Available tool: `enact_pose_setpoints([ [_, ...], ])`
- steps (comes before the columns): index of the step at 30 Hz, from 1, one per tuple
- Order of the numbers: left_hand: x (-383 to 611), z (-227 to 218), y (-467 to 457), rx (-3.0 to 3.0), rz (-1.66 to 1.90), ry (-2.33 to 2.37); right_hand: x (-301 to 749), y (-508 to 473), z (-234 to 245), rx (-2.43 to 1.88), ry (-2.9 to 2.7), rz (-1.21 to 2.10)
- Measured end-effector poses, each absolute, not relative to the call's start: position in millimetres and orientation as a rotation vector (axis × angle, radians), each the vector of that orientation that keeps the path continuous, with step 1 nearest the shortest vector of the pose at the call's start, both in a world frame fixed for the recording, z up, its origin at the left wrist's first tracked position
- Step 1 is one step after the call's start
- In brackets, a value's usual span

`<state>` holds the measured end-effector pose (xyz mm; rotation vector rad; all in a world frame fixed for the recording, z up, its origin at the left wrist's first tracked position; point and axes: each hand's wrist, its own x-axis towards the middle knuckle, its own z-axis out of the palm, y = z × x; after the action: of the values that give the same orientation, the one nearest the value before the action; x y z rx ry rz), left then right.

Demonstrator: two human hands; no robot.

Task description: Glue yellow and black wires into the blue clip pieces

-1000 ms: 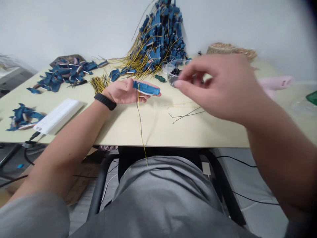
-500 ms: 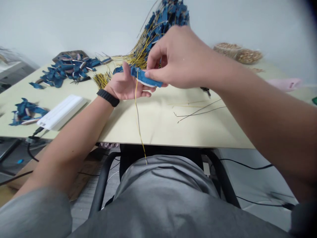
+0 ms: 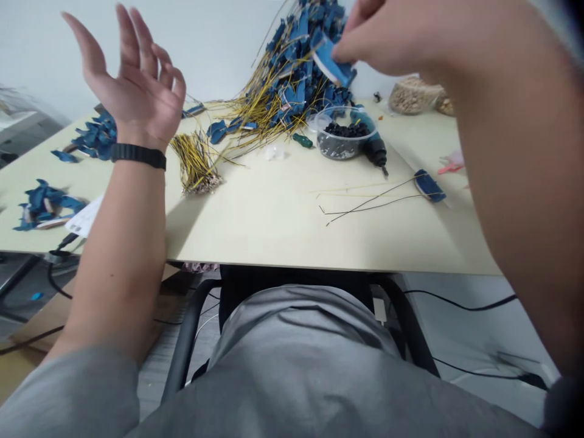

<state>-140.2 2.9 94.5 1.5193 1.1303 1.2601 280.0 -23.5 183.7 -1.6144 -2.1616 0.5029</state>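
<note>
My left hand (image 3: pixel 139 91) is raised at the left, palm up with fingers spread, holding nothing. My right hand (image 3: pixel 387 36) is lifted at the upper right, its thumb and fingers pinching a blue curved piece with a pale edge (image 3: pixel 329 59). That piece is in front of a tall heap of similar blue pieces (image 3: pixel 292 91) with yellow and black wires trailing leftward. Another blue piece (image 3: pixel 429 185), with thin wires running left from it, lies on the table below my right forearm. A bundle of yellow wires (image 3: pixel 194 161) rests right of my left wrist.
On the pale table (image 3: pixel 255 231) stands a clear tub of small black parts (image 3: pixel 345 137); a power screwdriver (image 3: pixel 376 149) lies against it. A green-handled tool (image 3: pixel 302 140) is nearby. More blue pieces (image 3: pixel 45 204) and a white box (image 3: pixel 86 219) are at left, tubs of small tan parts (image 3: pixel 410 96) at back right.
My hands have parted: the left let go of the blue piece and moved up and left, opening. My right hand carried the piece up and right towards the heap.
</note>
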Motion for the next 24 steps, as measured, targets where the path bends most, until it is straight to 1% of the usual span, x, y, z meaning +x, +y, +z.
enact_pose_setpoints([
  [1,-150,93,14,1.439,1.472,1.116,283,-22,179,-1.639,-2.164,0.463],
  [3,-158,93,32,1.241,1.717,1.135,290,-20,168,-1.702,-2.157,0.368],
  [5,-145,95,42,1.206,1.794,1.208,296,-22,155,-1.78,-2.132,0.237],
  [8,-87,101,32,1.459,1.782,1.392,304,-28,138,-1.859,-2.105,0.098],
  [10,-35,99,10,1.652,1.731,1.373,307,-32,129,-1.885,-2.112,0.08],
  [12,15,91,-17,1.939,1.588,1.258,308,-35,122,-1.89,-2.128,0.099],
  [14,53,76,-38,2.173,1.219,1.207,308,-38,116,-1.864,-2.152,0.139],
  [16,74,58,-50,2.215,1.017,1.259,307,-41,109,-1.819,-2.168,0.175],
  [19,82,37,-48,2.234,0.911,1.293,302,-44,97,-1.746,-2.197,0.212],
  [24,76,15,-32,2.174,0.889,1.187,290,-49,85,-1.653,-2.25,0.288],
])
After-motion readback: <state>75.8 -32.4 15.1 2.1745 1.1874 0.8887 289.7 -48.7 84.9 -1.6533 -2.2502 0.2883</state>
